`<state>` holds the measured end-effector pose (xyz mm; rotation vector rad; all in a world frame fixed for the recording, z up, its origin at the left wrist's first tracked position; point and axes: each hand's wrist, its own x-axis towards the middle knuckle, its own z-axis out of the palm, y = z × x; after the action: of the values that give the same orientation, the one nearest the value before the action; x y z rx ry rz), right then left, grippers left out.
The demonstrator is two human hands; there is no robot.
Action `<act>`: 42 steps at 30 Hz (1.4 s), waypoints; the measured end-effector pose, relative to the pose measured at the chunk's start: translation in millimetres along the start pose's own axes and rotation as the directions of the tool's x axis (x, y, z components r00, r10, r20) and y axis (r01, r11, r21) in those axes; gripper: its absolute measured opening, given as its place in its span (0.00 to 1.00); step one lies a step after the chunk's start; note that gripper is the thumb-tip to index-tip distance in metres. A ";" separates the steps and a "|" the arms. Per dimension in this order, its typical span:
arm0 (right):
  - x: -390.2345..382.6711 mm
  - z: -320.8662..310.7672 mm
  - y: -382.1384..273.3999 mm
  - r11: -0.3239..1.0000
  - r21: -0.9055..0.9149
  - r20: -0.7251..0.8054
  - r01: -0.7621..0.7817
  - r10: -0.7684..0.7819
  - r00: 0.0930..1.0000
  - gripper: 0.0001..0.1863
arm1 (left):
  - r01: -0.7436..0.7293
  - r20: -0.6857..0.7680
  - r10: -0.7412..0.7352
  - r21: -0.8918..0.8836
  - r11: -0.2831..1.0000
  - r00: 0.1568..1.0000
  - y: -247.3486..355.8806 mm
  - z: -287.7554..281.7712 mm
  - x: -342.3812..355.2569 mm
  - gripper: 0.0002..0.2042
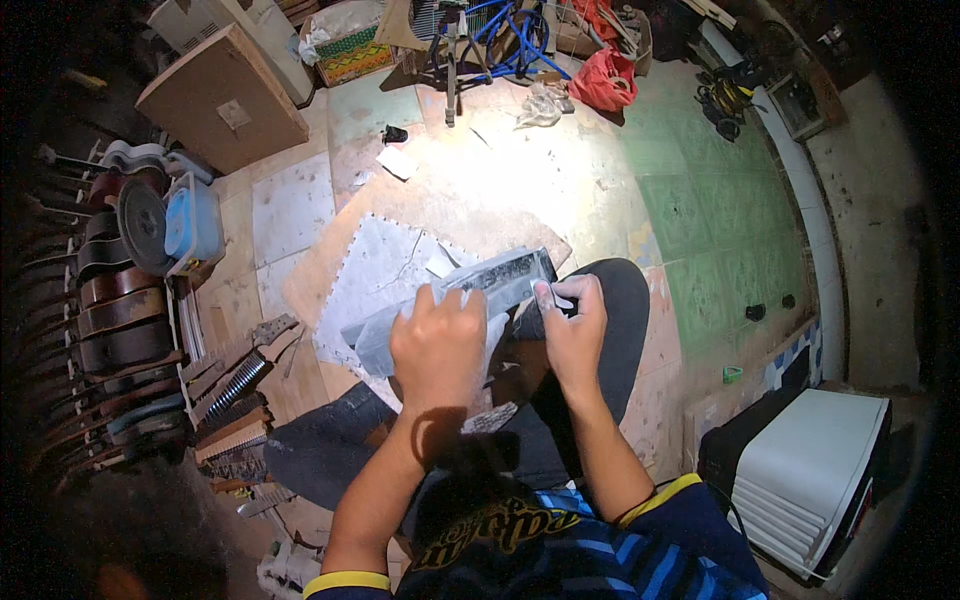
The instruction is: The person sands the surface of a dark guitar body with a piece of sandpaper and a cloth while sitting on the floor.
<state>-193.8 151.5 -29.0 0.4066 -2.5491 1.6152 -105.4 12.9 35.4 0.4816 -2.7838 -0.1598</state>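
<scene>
A long, dusty grey piece (510, 268) with a recessed channel along its top lies slanted across my lap and a pale jigsaw-edged mat (350, 260). My left hand (438, 340) is wrapped over its left part, fingers curled. My right hand (575, 325) is closed at the right end, thumb and fingers bent against the piece; whether a small item is also pinched there is unclear. A small white paper (440, 262) sits just behind the piece. My crossed legs in dark trousers (625, 300) are beneath.
Guitar bodies (120, 320) line the left, beside a blue tub (190, 230) and loose tools (225, 390). A board (220, 105), blue cables (505, 45) and a red bag (600, 85) stand behind. A white appliance (805, 480) is at front right; green floor tiles (720, 230) extend rightward.
</scene>
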 end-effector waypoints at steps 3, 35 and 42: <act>29.0 9.7 -2.1 0.999 0.022 -0.025 0.039 -0.039 0.999 0.14 | -0.011 0.003 0.011 0.046 0.999 1.000 3.1 1.4 -3.1 0.13; -3.4 -1.8 0.2 0.996 0.059 0.013 0.071 -0.072 0.997 0.13 | 0.020 0.024 -0.021 0.011 1.000 0.999 1.5 -0.7 -2.5 0.16; -4.2 11.1 -8.9 0.970 -0.046 0.023 0.239 -0.238 0.971 0.14 | 0.047 0.054 -0.046 -0.012 0.999 0.997 1.3 -4.7 1.9 0.15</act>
<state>-186.7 138.7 -27.0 0.6953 -2.4338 1.4676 -106.0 13.2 40.6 0.5467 -2.8231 -0.2049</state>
